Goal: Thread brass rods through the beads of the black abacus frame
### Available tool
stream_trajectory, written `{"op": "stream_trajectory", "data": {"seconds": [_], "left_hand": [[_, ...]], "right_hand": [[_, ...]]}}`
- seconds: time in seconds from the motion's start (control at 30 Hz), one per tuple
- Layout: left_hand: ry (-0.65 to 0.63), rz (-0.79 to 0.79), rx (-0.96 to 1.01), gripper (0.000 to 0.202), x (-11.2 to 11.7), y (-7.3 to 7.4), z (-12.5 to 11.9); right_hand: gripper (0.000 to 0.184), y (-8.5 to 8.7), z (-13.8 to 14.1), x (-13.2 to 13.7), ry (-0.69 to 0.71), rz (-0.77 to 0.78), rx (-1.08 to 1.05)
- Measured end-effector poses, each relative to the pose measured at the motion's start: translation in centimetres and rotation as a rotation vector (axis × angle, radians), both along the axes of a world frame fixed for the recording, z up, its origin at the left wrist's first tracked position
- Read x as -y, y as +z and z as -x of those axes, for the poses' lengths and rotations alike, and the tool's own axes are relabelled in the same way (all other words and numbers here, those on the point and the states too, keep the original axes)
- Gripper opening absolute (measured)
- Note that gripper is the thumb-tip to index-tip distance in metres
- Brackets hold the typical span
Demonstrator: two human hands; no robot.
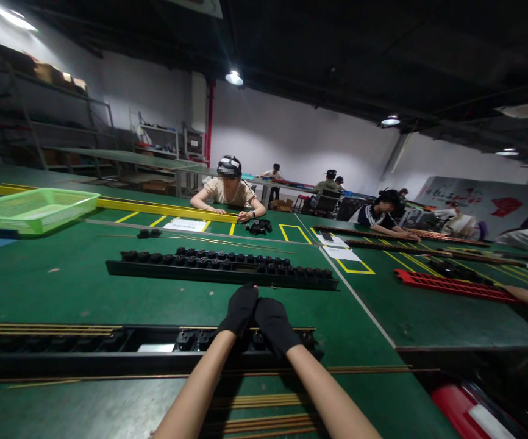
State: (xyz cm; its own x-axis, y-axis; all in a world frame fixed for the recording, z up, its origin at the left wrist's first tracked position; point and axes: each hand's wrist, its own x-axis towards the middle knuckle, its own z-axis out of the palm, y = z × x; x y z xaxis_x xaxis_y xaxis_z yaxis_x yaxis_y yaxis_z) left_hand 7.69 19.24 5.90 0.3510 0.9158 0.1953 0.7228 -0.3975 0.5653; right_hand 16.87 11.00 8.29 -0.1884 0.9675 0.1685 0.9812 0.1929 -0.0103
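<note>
My left hand (240, 308) and my right hand (273, 319) wear black gloves and meet side by side over the right part of a long black channel (85, 361). Their fingers are drawn together at the front, and whatever they grip is hidden behind the gloves. Under and beside them, black socket-like blocks (186, 340) sit in a row inside the channel. Thin brass-coloured strips (39, 330) lie along the blocks on its left side. Beyond my hands stands a second black channel (222, 275) with rows of similar blocks.
More brass strips (264, 400) lie on the green table (81, 286) near me. A light-green basket (39, 210) and a yellow channel (167, 210) are at the left. Across the table a person (230, 189) works near loose black parts (258, 227). A red rail (451, 285) lies right.
</note>
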Motion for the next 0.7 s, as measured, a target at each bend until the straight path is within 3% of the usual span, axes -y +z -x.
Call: {"op": "stream_trajectory", "data": {"seconds": [0.17, 0.33, 0.7], "left_hand": [[0.033, 0.006, 0.129, 0.023, 0.3, 0.5, 0.0], [0.066, -0.005, 0.266, 0.031, 0.8, 1.0, 0.5], [0.078, 0.054, 0.460, 0.023, 0.9, 1.6, 0.3]], "right_hand": [[0.024, 0.3, 0.1, 0.3, -0.056, 0.074, 0.034], [0.033, 0.6, 0.2, 0.5, -0.091, 0.145, 0.059], [0.032, 3.2, 2.3, -0.7, -0.245, 0.219, 0.047]]}}
